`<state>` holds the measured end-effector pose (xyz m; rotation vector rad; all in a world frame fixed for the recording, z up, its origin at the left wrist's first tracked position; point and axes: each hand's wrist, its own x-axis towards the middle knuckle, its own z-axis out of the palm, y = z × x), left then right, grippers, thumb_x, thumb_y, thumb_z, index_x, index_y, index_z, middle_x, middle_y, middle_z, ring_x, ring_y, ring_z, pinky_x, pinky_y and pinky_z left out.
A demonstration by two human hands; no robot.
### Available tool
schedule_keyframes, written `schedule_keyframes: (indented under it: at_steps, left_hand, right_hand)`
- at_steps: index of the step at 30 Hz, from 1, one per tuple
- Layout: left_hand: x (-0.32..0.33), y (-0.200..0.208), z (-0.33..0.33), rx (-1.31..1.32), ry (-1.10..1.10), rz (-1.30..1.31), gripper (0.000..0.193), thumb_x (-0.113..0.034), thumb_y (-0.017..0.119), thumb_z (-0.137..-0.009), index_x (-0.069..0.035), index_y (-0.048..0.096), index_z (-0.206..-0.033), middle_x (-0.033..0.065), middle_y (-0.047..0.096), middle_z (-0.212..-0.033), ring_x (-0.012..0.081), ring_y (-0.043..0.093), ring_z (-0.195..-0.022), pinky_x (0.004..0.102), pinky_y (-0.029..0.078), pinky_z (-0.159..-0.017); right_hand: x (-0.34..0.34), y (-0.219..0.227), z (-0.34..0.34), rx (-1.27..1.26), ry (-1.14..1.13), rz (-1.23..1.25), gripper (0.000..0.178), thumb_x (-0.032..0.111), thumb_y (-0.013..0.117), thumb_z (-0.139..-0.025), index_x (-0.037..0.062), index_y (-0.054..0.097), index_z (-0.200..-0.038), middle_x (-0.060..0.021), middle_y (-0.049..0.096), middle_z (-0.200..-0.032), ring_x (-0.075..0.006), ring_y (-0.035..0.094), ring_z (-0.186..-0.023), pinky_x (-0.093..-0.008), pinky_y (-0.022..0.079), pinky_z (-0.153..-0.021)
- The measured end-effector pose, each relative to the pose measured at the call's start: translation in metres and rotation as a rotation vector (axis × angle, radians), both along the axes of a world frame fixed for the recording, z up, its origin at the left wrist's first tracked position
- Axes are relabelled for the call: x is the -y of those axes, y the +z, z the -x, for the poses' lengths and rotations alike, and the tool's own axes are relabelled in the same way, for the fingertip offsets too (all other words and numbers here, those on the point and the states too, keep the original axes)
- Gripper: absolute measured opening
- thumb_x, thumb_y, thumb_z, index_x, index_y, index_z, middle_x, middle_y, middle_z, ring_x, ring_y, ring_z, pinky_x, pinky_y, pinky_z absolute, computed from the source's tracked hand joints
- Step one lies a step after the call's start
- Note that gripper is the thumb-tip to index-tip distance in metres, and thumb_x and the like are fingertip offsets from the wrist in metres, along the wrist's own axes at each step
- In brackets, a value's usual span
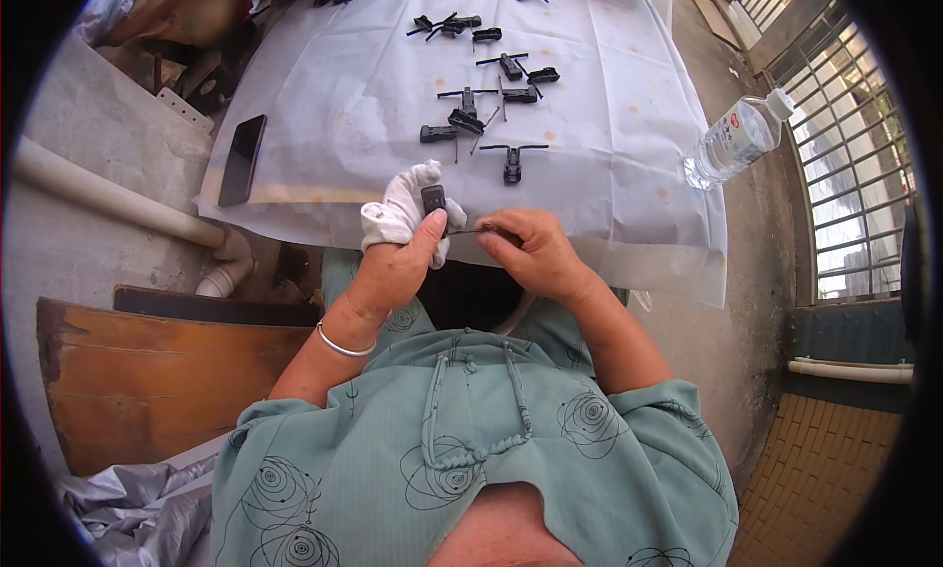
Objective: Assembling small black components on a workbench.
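In my left hand (408, 235), partly covered by a white glove with the thumb bare, a small black plastic part (433, 198) is gripped near the table's front edge. The thumb presses against its lower end. A thin dark strand (466, 232) runs from this part to my right hand (530, 248), which is bare and closed in a pinch around the strand's other end. What exactly the right fingertips hold is partly hidden. Just beyond my hands lies a similar black part (513, 164) with a thin crossbar at its far end.
Several more black parts (467, 120) lie scattered up the middle of the table covered in white sheeting (324, 135). A dark phone (242, 160) lies at the left edge, and a clear water bottle (732, 142) stands at the right. Beside the table runs a white pipe (118, 196).
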<state>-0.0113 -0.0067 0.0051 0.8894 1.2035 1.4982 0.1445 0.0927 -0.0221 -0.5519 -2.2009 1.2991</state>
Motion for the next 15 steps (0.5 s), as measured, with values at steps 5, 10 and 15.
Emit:
schedule_keyframes:
  at_steps: [5,10,15]
  left_hand:
    - [0.003,0.0,-0.005,-0.253,-0.096,0.032,0.034,-0.006,0.041,-0.089,-0.002,0.038,-0.123,0.0031,0.052,-0.084,0.0053,0.042,-0.06,0.0187,0.038,-0.055]
    - [0.003,-0.001,-0.008,-0.322,-0.137,-0.001,0.03,-0.008,0.041,-0.086,-0.003,0.042,-0.116,0.001,0.048,-0.081,0.0064,0.043,-0.065,0.0227,0.04,-0.057]
    - [0.001,-0.003,-0.01,-0.43,-0.078,0.021,0.025,-0.007,0.042,-0.084,-0.001,0.045,-0.108,0.0083,0.052,-0.087,0.0188,0.051,-0.072,0.0311,0.044,-0.066]
  right_hand:
    - [0.0,0.011,0.003,-0.17,0.002,-0.053,0.007,0.006,0.065,-0.079,0.0,0.062,-0.083,-0.0034,0.05,-0.063,-0.0095,0.044,-0.057,-0.0235,0.038,-0.053]
    - [0.004,0.022,0.006,-0.018,-0.003,0.259,0.014,0.011,0.06,-0.085,-0.0008,0.057,-0.077,-0.0045,0.051,-0.062,-0.0131,0.044,-0.056,-0.0258,0.039,-0.053]
    - [0.008,0.019,0.009,-0.05,0.047,0.078,0.021,0.015,0.051,-0.089,-0.0013,0.054,-0.076,-0.0119,0.051,-0.062,-0.0215,0.043,-0.054,-0.0311,0.04,-0.054]
